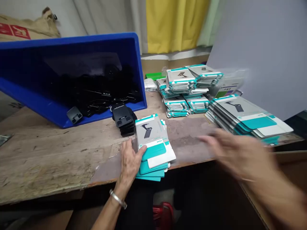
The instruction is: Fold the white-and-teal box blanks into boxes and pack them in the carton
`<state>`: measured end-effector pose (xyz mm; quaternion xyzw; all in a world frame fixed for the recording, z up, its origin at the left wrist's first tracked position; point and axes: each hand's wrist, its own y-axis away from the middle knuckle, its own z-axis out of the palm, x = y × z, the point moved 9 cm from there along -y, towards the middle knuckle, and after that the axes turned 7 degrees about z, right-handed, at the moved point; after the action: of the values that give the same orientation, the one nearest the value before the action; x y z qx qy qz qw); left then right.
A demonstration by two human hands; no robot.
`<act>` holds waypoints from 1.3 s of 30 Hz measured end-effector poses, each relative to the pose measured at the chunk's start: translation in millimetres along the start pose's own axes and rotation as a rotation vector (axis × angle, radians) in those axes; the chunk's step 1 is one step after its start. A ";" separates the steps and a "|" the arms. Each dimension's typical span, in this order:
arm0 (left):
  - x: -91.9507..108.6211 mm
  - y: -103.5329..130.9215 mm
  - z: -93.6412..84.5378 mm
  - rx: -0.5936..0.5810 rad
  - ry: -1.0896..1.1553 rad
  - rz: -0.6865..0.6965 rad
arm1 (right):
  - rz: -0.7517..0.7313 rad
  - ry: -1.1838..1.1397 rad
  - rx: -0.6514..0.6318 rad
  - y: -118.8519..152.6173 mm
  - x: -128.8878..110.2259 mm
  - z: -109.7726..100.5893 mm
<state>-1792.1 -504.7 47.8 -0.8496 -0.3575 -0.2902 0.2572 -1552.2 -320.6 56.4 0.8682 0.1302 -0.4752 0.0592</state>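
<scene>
The near pile of flat printed cartons (150, 134) lies at the front of the bench (59, 156), its layers fanned unevenly and its lower teal ends jutting past the front edge. The left hand (130, 155) is partly open at the pile's left side, thumb laid over the margin of the top carton and fingers down beside the stack; whether it pinches the cartons or only steadies them, I cannot tell. The right hand (240, 155) is a blur in front of the right-hand pile of cartons (249, 111), a finger pointing left; how far it is open, and whether it holds anything, I cannot make out. Just beyond the left hand stands a stack of black pieces (122, 115), next to the mouth of a blue bin (140, 73) with more dark pieces inside, and further piles of cartons (181, 76) sit at the back. Each carton looks like thin, coated card: probably light, springy across its face, easily creased at the flaps, and apt to slide on its neighbour. The long side edges seem the best hold, thumb on top and fingers beneath, away from the loose white flap; the whole pile would likely need both sides squared and supported.
</scene>
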 end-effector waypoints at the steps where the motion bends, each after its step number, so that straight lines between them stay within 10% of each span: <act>1: -2.1 -9.3 6.5 -0.039 0.004 -0.006 | -0.038 0.113 -0.016 3.5 -24.0 12.6; 5: -5.4 -25.3 20.8 -0.093 0.025 -0.026 | -0.108 0.598 -0.163 18.3 -86.0 84.2; 9: -6.0 -23.3 24.8 -0.094 0.034 -0.047 | -0.046 0.601 -0.151 23.3 -87.4 109.1; 15: 13.8 -13.2 16.9 -0.102 0.044 -0.069 | -0.223 0.441 0.021 30.6 -83.5 97.5; 20: 55.9 28.5 -29.5 -0.061 0.410 0.160 | -0.141 0.035 0.140 82.9 -70.0 37.1; 24: 71.2 91.5 -11.0 -0.621 1.201 0.211 | 0.235 -0.384 0.212 159.1 5.1 0.7; 30: 43.4 185.4 78.5 -1.204 1.523 -0.391 | 0.498 -0.553 -0.298 236.8 84.8 58.7; 34: 45.8 226.7 85.6 -1.399 1.572 -0.554 | 0.266 0.048 -0.077 229.6 79.0 24.9; 39: 21.6 241.2 85.4 -1.294 1.571 -0.619 | -0.408 0.309 0.324 213.0 -24.3 0.2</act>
<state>-1570.7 -587.4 -52.6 -0.2709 -0.0694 -0.9449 -0.1700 -1504.7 -529.0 72.2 0.8843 0.2317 -0.3540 -0.1974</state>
